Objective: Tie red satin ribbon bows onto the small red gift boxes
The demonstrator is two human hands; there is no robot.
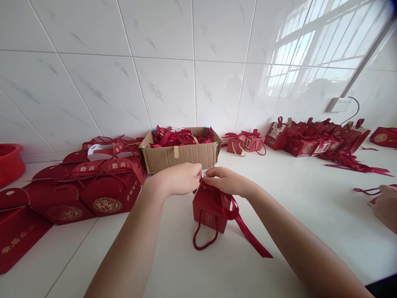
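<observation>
A small dark-red gift box (pixel 208 207) stands upright on the white counter in front of me, its twisted cord handle (pixel 201 247) hanging down the near side. A satin ribbon (pixel 249 236) makes a loop at the box's right top edge, and one tail trails onto the counter. My left hand (pixel 186 179) is closed at the far left of the box top, its fingertips pinching the ribbon there. Just right of it, my right hand (pixel 225 181) bends over the top with fingers pressed together on the ribbon. The fingertips partly hide what they grip.
Behind the hands stands a cardboard box (pixel 180 159) full of red ribbons. Larger red gift boxes (pixel 105 194) crowd the left. Two small boxes (pixel 245 144) and a finished-looking cluster of boxes (pixel 304 142) line the wall. Another person's hand (pixel 386 209) is at the right edge.
</observation>
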